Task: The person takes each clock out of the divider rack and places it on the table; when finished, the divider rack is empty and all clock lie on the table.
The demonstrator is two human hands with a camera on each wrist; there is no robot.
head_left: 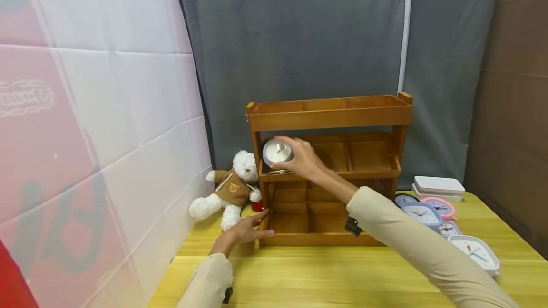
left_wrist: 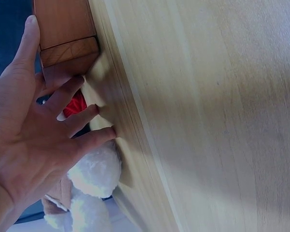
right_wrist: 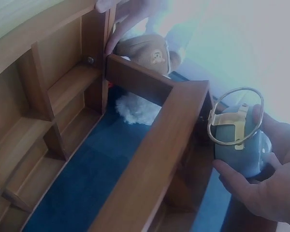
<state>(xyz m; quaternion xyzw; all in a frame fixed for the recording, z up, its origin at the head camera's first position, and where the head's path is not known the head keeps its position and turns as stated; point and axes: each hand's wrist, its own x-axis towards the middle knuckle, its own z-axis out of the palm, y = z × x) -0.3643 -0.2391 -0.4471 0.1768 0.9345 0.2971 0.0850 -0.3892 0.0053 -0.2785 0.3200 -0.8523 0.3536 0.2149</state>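
Note:
My right hand (head_left: 303, 158) grips a small round alarm clock (head_left: 276, 151) by its rim, at the left end of the middle tier of a brown wooden shelf (head_left: 329, 118). In the right wrist view, the clock's grey-blue body (right_wrist: 230, 157) shows a gold metal ring stand (right_wrist: 262, 113). Spread fingers of my left hand (head_left: 245, 230) lie at the shelf's lower left corner, and in the left wrist view its thumb is against the wood (left_wrist: 65, 24). Whether the clock touches the tier is unclear.
A white teddy bear in a brown hoodie (head_left: 232, 188) sits left of the shelf, beside a white printed curtain (head_left: 162, 156). Several clocks, among them a blue one (head_left: 421, 214) and a white one (head_left: 475, 252), lie on the right. White boxes (head_left: 438, 184) stand behind them.

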